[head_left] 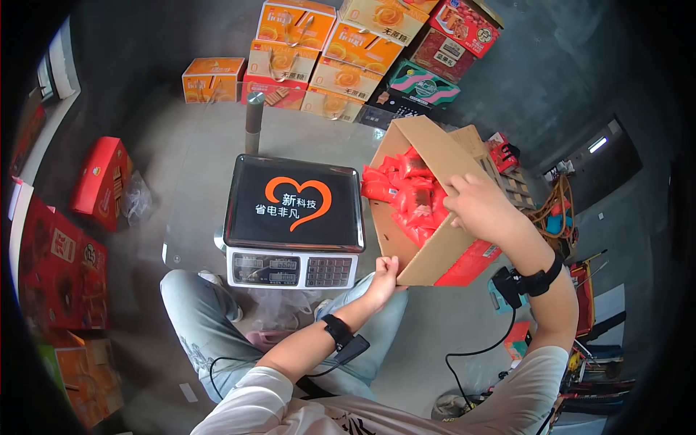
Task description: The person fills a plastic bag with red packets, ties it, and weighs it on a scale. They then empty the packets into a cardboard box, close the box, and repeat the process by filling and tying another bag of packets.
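A cardboard box point(436, 148), printed red on its outer side, is tilted with its opening toward the scale. Several shiny red packets point(415, 203) fill it, and some bulge past the rim toward the scale's right side. My left hand point(383, 281) is closed on the box's lower near corner. On the right edge, the fingers of my right hand point(480, 209) are curled over the cardboard wall, their tips partly inside. Left of the box stands a digital scale point(293, 262) with a black top bearing an orange heart and white characters.
Under the scale is a glass tabletop point(196, 196). Stacked orange and cream gift boxes point(296, 27) stand beyond it. A red carton point(101, 185) and a clear plastic bag point(136, 197) lie at the left. Wooden pallets point(516, 187) and tools are at the right.
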{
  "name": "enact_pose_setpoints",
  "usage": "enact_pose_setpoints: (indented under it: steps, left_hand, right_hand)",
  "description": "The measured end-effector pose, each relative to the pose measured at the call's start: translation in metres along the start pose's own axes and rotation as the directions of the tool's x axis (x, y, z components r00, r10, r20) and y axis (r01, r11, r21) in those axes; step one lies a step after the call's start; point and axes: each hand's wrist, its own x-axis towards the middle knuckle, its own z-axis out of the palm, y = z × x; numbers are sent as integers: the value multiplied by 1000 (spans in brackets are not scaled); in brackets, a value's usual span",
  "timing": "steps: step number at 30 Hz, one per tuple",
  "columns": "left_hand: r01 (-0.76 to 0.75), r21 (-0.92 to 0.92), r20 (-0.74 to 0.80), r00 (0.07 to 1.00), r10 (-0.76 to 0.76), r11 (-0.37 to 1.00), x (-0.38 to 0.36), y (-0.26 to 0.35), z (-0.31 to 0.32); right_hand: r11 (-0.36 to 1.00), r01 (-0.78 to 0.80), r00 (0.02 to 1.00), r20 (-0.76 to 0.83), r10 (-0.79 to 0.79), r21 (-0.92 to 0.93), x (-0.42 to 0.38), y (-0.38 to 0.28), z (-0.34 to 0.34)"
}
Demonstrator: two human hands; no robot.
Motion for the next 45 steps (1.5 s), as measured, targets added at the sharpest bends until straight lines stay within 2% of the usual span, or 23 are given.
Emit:
enact_pose_setpoints:
  steps: [1,2,4,5,7,8,10,12,16,18,22,24,28,32,34,41,43,45]
  left_hand:
    - [-63,44,-46,997,65,997,1,-6,3]
    - [-64,36,-48,997,65,997,3,-12,4]
    - [-39,-100,-152,988,24,994,-6,-9,11]
    - [-35,-100,-150,988,20,994,-10,-6,13]
    - [35,-240,-122,990,-66,970,-14,-4,16]
    - [45,-244,-121,990,-76,969,-17,-3,15]
    - [197,-351,73,980,-183,916,-16,1,11]
    - [233,-340,98,972,-212,911,-13,-1,14]
    - [202,-346,74,979,-188,916,-4,-8,22]
    - [145,-397,51,989,-135,906,6,-15,28]
    - [130,-447,36,991,-128,885,21,-14,30]
    - [129,-498,63,992,-112,858,32,-11,29]
    - [170,-602,143,984,-103,780,52,-18,19]
    - [175,-650,121,985,-127,739,61,-18,21]
    - [158,-680,127,987,-97,716,68,-19,25]
    - [153,-669,109,988,-108,727,83,-21,25]
    - [146,-683,238,971,29,716,93,-30,17]
    - [170,-693,282,958,46,701,101,-35,9]
  right_hand:
    - [1000,7,1000,5,-7,-3,-4,-3,-2]
    - [1000,0,1000,15,0,-7,-9,-6,-4]
    - [1000,-10,1000,26,10,-8,-17,-8,1]
    - [1000,22,1000,-21,-22,15,-22,-7,5]
    - [998,50,997,-63,-47,42,-29,-7,14]
    - [997,50,993,-111,-44,56,-31,-9,17]
    - [996,53,988,-151,-43,64,-35,-9,21]
    - [997,49,986,-163,-38,67,-37,-9,24]
    - [998,57,980,-191,-54,9,-36,-5,29]
    - [999,51,977,-208,-52,-8,-33,-3,29]
    - [995,84,969,-227,-95,-56,-24,-10,23]
    - [987,79,956,-268,-115,-141,-16,-17,22]
    - [987,63,965,-242,-97,-146,10,-36,24]
    - [968,55,973,-204,-107,-245,31,-57,26]
    - [929,32,995,-77,-65,-368,39,-63,24]
    - [907,13,985,-151,-84,-420,51,-80,37]
    - [909,19,973,-201,-113,-417,56,-86,42]
    - [923,37,954,-260,-147,-383,58,-91,44]
